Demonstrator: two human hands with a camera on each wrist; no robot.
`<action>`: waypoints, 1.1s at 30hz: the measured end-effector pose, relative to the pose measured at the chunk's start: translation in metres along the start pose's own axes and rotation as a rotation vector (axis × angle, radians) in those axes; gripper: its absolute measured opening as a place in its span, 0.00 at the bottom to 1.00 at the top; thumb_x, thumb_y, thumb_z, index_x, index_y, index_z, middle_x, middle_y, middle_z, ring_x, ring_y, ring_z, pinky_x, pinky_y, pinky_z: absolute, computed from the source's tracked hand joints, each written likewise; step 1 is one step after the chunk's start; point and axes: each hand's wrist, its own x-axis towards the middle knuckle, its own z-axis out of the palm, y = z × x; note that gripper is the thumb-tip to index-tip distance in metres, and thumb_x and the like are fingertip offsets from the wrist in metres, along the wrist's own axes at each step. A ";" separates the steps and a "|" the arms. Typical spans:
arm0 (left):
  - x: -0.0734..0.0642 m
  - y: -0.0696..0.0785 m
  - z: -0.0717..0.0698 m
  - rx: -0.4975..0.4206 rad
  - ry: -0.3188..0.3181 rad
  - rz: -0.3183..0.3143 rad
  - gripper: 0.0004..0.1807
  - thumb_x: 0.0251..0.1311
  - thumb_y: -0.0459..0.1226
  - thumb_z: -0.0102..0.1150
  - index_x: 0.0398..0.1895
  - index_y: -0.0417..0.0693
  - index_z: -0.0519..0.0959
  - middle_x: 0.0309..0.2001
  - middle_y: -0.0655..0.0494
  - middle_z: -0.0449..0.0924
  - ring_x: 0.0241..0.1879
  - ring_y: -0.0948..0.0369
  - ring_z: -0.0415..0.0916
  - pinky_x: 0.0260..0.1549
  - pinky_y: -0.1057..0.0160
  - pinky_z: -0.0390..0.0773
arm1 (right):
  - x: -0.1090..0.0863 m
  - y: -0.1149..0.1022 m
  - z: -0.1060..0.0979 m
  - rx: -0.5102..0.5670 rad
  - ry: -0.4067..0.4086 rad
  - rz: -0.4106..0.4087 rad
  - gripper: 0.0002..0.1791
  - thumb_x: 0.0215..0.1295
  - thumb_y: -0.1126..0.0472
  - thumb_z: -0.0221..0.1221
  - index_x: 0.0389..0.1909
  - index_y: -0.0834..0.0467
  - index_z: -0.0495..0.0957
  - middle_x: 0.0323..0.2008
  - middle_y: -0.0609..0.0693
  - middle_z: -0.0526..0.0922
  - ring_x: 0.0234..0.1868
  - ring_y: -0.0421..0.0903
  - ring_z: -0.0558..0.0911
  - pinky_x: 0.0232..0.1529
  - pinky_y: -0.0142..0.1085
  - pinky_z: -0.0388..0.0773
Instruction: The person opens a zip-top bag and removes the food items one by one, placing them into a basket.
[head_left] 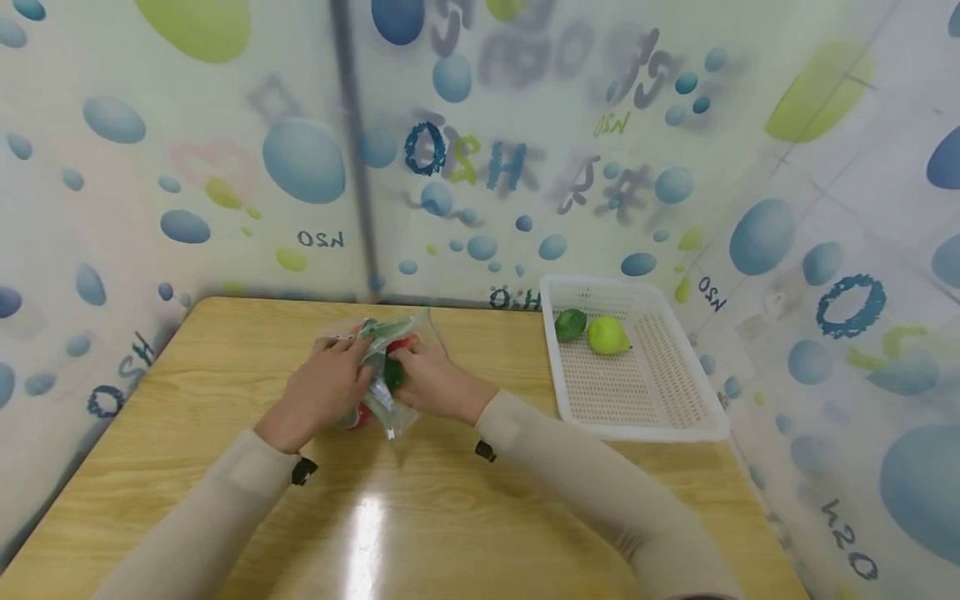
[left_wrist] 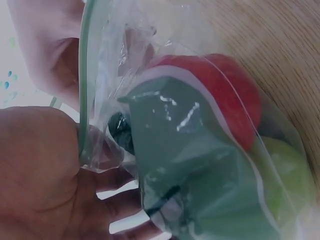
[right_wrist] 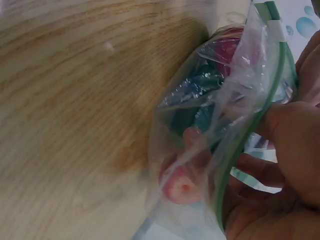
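A clear zip bag (head_left: pixel 395 332) with a green zip strip and a green printed panel (left_wrist: pixel 185 145) is between both hands, low over the table. My left hand (head_left: pixel 327 385) grips its open edge, with fingers spread behind the plastic. My right hand (head_left: pixel 437 377) holds the opposite side of the mouth; a fingertip (right_wrist: pixel 195 145) shows through the film. Inside the bag are a red round fruit (left_wrist: pixel 230 95), a yellow-green one (left_wrist: pixel 285 175) and a pinkish-red one (right_wrist: pixel 181 186). Close to the mouth sits a dark green item (left_wrist: pixel 121 131), partly hidden by the film.
A white perforated plastic basket (head_left: pixel 637 429) stands at the back right of the wooden table (head_left: pixel 450 517). In it lie a dark green fruit (head_left: pixel 571 325) and a yellow-green pear-like fruit (head_left: pixel 607 335). Patterned walls (head_left: pixel 480 208) close off the back and sides.
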 end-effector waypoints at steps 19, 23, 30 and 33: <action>-0.002 -0.009 0.003 0.020 0.194 0.132 0.22 0.78 0.24 0.57 0.72 0.28 0.80 0.61 0.26 0.91 0.65 0.25 0.83 0.70 0.28 0.83 | 0.020 0.013 0.032 0.112 -0.008 0.118 0.52 0.80 0.51 0.74 0.92 0.67 0.58 0.85 0.63 0.76 0.83 0.55 0.81 0.82 0.42 0.80; 0.000 -0.010 0.002 0.008 0.181 0.114 0.21 0.78 0.23 0.55 0.69 0.27 0.81 0.63 0.26 0.90 0.66 0.25 0.82 0.71 0.28 0.81 | 0.019 0.013 0.032 0.111 -0.011 0.085 0.53 0.82 0.51 0.73 0.94 0.62 0.54 0.87 0.60 0.75 0.82 0.53 0.82 0.82 0.42 0.80; 0.001 -0.009 0.001 -0.040 0.127 0.080 0.19 0.80 0.25 0.58 0.69 0.27 0.82 0.63 0.27 0.91 0.70 0.23 0.79 0.72 0.25 0.80 | 0.014 0.006 0.020 0.000 0.022 0.021 0.51 0.79 0.51 0.77 0.93 0.54 0.60 0.85 0.58 0.77 0.79 0.53 0.85 0.79 0.43 0.83; 0.000 -0.009 0.000 -0.056 0.115 0.095 0.19 0.81 0.27 0.59 0.69 0.28 0.82 0.62 0.27 0.91 0.70 0.23 0.79 0.74 0.25 0.79 | 0.016 0.007 0.015 -0.077 0.015 0.003 0.49 0.80 0.47 0.75 0.92 0.55 0.63 0.82 0.58 0.80 0.76 0.52 0.87 0.77 0.42 0.85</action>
